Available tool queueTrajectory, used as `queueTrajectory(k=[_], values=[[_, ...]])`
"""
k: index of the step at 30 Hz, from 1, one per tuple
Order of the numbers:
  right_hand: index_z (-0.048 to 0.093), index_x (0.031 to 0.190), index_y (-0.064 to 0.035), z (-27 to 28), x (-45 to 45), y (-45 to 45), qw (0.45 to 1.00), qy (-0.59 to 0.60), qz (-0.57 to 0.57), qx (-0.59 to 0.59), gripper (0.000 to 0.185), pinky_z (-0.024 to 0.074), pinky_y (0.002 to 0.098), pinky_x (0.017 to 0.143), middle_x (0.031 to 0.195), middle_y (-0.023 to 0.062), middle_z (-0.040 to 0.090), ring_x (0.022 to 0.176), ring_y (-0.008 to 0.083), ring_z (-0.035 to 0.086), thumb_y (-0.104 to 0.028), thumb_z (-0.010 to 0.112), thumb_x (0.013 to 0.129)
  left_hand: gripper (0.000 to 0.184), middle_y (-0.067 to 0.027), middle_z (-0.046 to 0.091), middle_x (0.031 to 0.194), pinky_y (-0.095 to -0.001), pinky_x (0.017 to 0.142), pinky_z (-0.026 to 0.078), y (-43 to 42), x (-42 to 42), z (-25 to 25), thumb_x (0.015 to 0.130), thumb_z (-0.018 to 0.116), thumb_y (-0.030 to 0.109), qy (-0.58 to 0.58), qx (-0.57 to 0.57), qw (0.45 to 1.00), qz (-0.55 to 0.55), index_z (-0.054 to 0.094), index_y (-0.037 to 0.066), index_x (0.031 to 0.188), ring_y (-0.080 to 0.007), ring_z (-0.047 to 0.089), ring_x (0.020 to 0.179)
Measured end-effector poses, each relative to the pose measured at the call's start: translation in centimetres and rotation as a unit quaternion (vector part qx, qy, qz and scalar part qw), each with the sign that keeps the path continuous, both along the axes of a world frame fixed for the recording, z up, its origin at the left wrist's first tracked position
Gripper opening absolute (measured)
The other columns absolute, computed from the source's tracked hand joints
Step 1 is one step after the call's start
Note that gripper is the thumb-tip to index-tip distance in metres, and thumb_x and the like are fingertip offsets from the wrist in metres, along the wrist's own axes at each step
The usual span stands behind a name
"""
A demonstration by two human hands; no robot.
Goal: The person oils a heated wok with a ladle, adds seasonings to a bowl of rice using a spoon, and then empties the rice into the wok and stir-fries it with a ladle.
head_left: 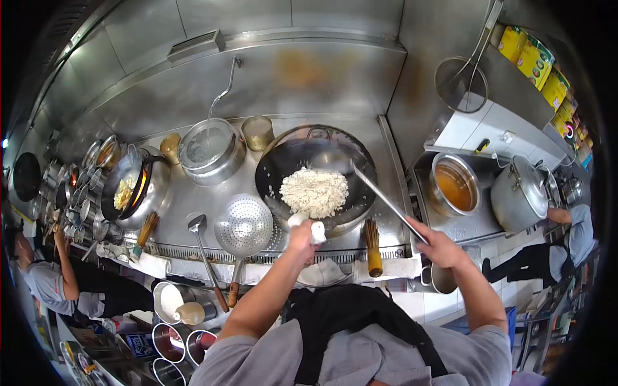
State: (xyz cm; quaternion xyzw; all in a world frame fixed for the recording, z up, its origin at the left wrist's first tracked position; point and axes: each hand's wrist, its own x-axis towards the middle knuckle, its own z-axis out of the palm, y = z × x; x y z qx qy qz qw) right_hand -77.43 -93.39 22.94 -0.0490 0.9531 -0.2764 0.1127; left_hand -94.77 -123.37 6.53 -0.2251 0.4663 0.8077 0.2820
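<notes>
A large black wok (275, 168) sits on the stove in front of me, with a pale heap of what looks like rice (313, 193) inside. My left hand (301, 243) is closed on a folded white cloth (318, 232) at the wok's near rim. My right hand (441, 247) grips the long handle of a metal ladle (380, 192), whose bowl rests against the far inside of the wok, just beyond the heap. A bamboo brush (373, 248) stands at the stove's front edge between my hands.
Left of the wok lie a perforated skimmer (244, 225) and a spatula (198, 225), near a lidded pot (211, 154). Rightward stand a pot of orange liquid (456, 185) and a big lidded pot (519, 196). Co-workers (51, 283) are at both sides.
</notes>
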Motion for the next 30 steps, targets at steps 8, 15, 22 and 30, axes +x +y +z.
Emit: queueTrajectory(k=[8,15,22,30], values=[[0.017,0.150,-0.0266,-5.8,-11.1,-11.6,0.865,0.076,-0.199,-0.455,0.059,0.0420,0.0244,0.040,0.062,-0.0003,0.044,0.044,0.0074,0.042,-0.010,0.040,0.099,0.036,-0.0140,0.062,0.096,-0.0397,0.058,0.051,3.4,-6.2,-11.6,0.085,0.058,0.012,0.176,-0.125,0.975,0.049,0.049,0.000,0.118,-0.0229,0.063,0.076],[0.026,0.147,-0.0354,-15.6,-15.0,-9.1,0.868,-0.157,-0.226,-0.413,0.056,0.0425,0.0282,0.042,0.060,0.0014,0.047,0.045,0.0109,0.044,-0.015,0.045,0.098,0.039,-0.0063,0.061,0.097,-0.0358,0.071,0.051,-1.1,-3.7,-11.5,0.093,0.059,0.037,0.170,-0.100,0.979,-0.041,0.051,0.007,0.117,-0.0170,0.060,0.085],[0.031,0.146,-0.0348,-9.2,-12.6,-8.2,0.963,-0.037,-0.134,-0.231,0.055,0.0442,0.0298,0.043,0.060,0.0031,0.049,0.041,0.0138,0.043,-0.015,0.044,0.097,0.035,-0.0025,0.058,0.091,-0.0316,0.067,0.048,-12.8,6.8,-9.9,0.095,0.056,0.037,0.093,-0.062,0.994,0.019,0.055,0.005,0.110,-0.0133,0.056,0.075],[0.034,0.145,-0.0328,-10.3,-13.7,-8.4,0.961,-0.153,-0.118,-0.196,0.050,0.0469,0.0316,0.047,0.069,0.0061,0.051,0.053,0.0151,0.049,-0.019,0.043,0.098,0.031,-0.0024,0.058,0.092,-0.0313,0.071,0.046,-17.0,10.9,-9.8,0.095,0.055,0.031,0.189,-0.244,0.951,0.018,0.055,0.002,0.107,-0.0128,0.054,0.079]])
